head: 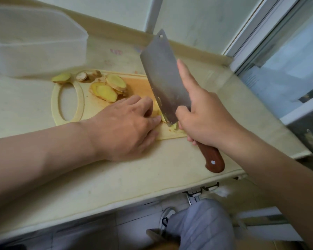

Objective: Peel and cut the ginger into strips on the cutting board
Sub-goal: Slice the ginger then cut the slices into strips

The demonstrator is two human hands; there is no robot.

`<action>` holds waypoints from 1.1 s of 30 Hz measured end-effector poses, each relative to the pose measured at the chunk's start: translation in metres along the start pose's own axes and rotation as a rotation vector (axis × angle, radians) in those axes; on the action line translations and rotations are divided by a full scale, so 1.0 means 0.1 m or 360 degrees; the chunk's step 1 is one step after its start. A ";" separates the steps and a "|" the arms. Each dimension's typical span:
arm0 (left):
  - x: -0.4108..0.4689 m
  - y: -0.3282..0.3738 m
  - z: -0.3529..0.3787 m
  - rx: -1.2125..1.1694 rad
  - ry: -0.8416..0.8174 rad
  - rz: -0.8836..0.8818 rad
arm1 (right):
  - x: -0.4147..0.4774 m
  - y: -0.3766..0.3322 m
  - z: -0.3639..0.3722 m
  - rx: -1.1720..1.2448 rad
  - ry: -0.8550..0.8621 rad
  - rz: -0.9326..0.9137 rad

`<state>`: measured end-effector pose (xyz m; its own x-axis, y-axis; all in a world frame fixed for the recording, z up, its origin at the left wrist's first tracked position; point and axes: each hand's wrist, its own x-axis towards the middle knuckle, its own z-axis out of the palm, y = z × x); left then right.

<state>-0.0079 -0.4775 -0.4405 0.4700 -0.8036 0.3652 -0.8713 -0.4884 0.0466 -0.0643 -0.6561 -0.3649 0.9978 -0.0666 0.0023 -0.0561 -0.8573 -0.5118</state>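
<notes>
A pale cutting board (pixel 137 85) with an oval handle hole lies on the counter. Several yellow ginger slices (pixel 107 90) are piled at its far left, with knobbly offcuts (pixel 88 75) behind them. My left hand (pixel 126 127) pins down a small stack of ginger (pixel 161 117) with curled fingertips; most of that ginger is hidden under the fingers. My right hand (pixel 204 116) grips the wooden handle of a cleaver (pixel 163 76), index finger stretched along the blade. The cleaver's edge meets the ginger right beside my left fingertips. A few cut strips (pixel 175 127) lie under the blade's heel.
A translucent plastic container (pixel 36 42) stands at the back left of the counter (pixel 116 177). One ginger piece (pixel 61 77) sits on the board's rim near it. A window frame (pixel 260 33) runs along the right. The counter's front edge is close, with my leg below.
</notes>
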 end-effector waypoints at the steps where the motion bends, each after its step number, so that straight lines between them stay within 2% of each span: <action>1: 0.00 0.00 0.00 -0.0004 0.0004 -0.0005 | -0.03 0.01 0.00 -0.0015 0.0011 -0.0013; 17: 0.00 -0.02 0.00 -0.0058 -0.0025 -0.0014 | -0.05 -0.02 -0.08 -0.0161 -0.0102 -0.0007; 33: 0.00 -0.02 -0.02 -0.0077 -0.0029 -0.0028 | 0.00 -0.04 -0.15 -0.0130 -0.0108 0.0073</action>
<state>-0.0064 -0.4759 -0.4390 0.4876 -0.8013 0.3467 -0.8685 -0.4859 0.0983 -0.0641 -0.6599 -0.3501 0.9941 -0.0747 -0.0792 -0.1020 -0.8932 -0.4380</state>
